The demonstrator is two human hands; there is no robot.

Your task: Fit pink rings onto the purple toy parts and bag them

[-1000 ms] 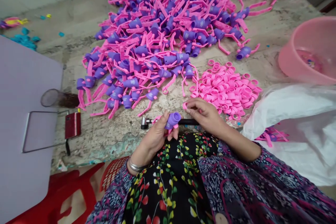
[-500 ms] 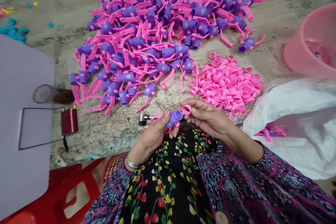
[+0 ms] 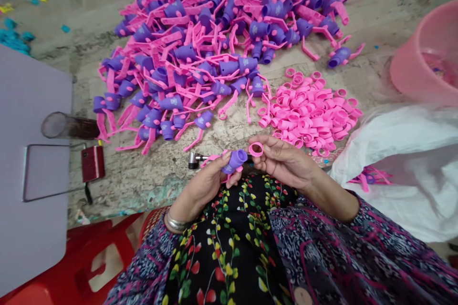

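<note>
A pink ring (image 3: 255,149) is pinched between the fingers (image 3: 266,144) of the right hand (image 3: 286,162), close to the open end of a purple plastic piece (image 3: 234,161) clasped by the left hand (image 3: 202,190), both raised above the lap (image 3: 229,243) so they can be lined up.

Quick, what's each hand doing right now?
Left hand: closed, holding a purple plastic piece with pink arms.
Right hand: closed, pinching a pink plastic ring.
</note>
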